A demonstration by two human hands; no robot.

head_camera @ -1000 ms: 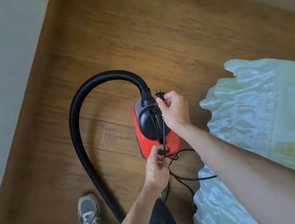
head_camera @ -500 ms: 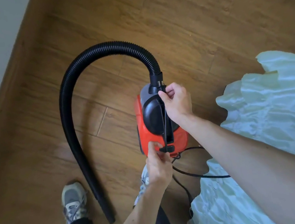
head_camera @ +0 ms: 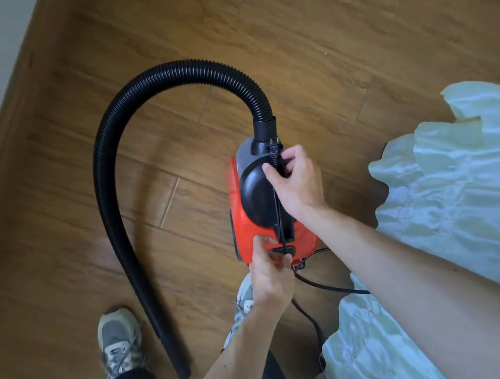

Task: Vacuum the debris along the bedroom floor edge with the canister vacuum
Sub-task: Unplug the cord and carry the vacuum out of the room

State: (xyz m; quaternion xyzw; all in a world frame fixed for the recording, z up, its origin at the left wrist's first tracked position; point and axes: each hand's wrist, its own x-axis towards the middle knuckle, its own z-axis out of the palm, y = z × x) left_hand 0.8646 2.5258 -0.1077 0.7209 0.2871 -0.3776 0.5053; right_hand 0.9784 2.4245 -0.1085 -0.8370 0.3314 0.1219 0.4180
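Head view: right hand (head_camera: 300, 183) pinches plug (head_camera: 274, 152), left hand (head_camera: 271, 276) cord (head_camera: 278, 211) (over canister vacuum (head_camera: 251, 197)).

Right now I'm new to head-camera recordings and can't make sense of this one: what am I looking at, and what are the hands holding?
One camera, worn on a person's head, looks down at the wood floor. A vacuum stands there; its hose arcs left, its open end lying by the left shoe. The right hand pinches the plug at the vacuum's top; the left hand pinches the cord lower down, the cord taut between them. So the vacuum is not plugged in. A pale bedspread lies at the right.
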